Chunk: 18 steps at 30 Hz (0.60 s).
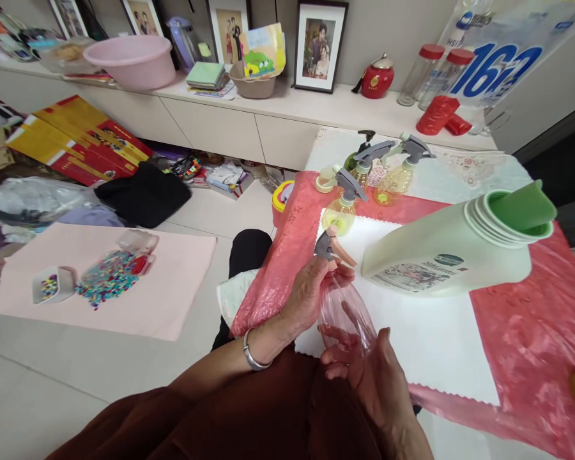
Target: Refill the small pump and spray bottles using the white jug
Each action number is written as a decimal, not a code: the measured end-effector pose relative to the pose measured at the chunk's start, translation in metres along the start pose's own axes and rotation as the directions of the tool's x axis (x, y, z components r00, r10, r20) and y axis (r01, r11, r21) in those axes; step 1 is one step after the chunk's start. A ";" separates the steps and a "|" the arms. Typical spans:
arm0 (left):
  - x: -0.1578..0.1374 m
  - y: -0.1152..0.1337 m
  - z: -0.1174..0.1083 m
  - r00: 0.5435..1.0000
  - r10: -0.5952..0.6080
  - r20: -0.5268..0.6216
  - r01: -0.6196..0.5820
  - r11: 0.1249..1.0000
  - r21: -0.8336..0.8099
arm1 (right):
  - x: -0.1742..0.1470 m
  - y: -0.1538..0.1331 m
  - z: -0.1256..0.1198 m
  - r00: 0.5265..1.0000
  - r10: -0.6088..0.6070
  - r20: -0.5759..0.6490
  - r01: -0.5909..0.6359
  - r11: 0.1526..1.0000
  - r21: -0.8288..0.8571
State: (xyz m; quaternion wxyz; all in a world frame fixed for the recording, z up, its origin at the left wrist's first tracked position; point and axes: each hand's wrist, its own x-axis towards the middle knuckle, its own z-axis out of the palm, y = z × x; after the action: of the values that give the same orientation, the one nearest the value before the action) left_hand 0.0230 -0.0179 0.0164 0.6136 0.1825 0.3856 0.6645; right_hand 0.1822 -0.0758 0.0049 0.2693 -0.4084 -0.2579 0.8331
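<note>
A clear pink spray bottle (342,306) with a grey and peach trigger head is tilted between my two hands. My left hand (309,287) has its fingers closed round the neck, just under the trigger head (333,247). Beneath the bottle, my right hand (368,370) supports its base with the fingers curled along it. The inside of the bottle looks empty. Just beyond stands a yellowish spray bottle (338,217) with a grey trigger. A large pale green jug (426,255) lies tilted to the right, a green scoop (524,207) in its mouth.
Red plastic sheeting (531,332) and a white mat (431,332) cover the table. More spray bottles (397,176) stand at its back beside a small round lid (325,181). On the floor at left, a pink sheet (172,281) bears scattered colourful beads (108,278) and a white bowl (60,285).
</note>
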 end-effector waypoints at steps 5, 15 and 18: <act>-0.003 0.002 -0.001 0.997 0.066 -0.036 -0.065 0.997 0.032 | -0.001 0.010 -0.012 0.809 -0.581 -0.095 0.373 0.631 -0.680; -0.019 0.029 0.004 0.952 -0.066 0.300 -0.054 0.925 0.376 | -0.025 -0.012 -0.011 0.844 -0.535 0.031 0.413 0.613 -0.674; -0.026 0.036 0.011 0.814 -0.138 0.564 -0.192 0.852 0.486 | -0.048 -0.041 -0.009 0.700 -0.709 0.086 0.468 0.364 -0.806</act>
State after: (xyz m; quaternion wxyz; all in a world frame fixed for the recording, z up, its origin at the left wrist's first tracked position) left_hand 0.0110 -0.0379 0.0563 0.6183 0.5413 0.3425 0.4554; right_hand 0.2242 -0.0762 0.0528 0.3793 -0.4719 -0.6808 0.4122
